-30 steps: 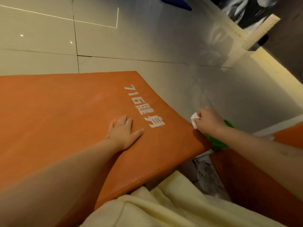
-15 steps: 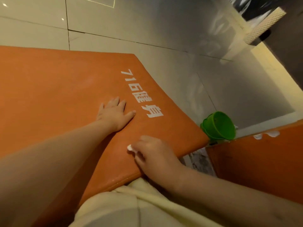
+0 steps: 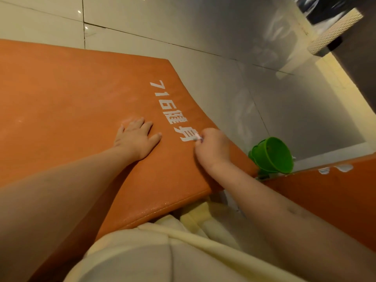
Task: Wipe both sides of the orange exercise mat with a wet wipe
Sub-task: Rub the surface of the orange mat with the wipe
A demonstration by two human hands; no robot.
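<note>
Orange mat (image 3: 71, 98): it lies flat on the tiled floor (image 3: 203, 27) and fills the left and middle of my view.
Left hand (image 3: 135, 138): the fingers are straight and spread, with the palm flat on the mat just left of the white lettering (image 3: 171, 110). I judge it is pinning the mat against sliding.
Wet wipe (image 3: 197, 137): it is bunched small. Only a pale tip shows, touching the mat on the nearest printed character.
Right hand (image 3: 213, 147): the fingers are curled tight round the wipe and press it down.
Step in hand: by my reading, wiping the top face near the right corner.
Doing it well: I would open the wipe out for more contact and lay overlapping strokes up to the stitched near edge. I would keep the left hand braced, then shift it so the patch beneath it gets wiped too.
Green cup (image 3: 274, 155): it sits just beyond the mat's right corner, close to my right forearm, so I would keep the elbow in.
Hidden: the mat's underside and its far left end, which the frame cuts off. Most of the wipe is inside the fist.
Hard to tell: which areas are already wiped, and whether the cup stands upright or is tipped. I cannot make out what the orange panel (image 3: 335, 196) at the right is.
</note>
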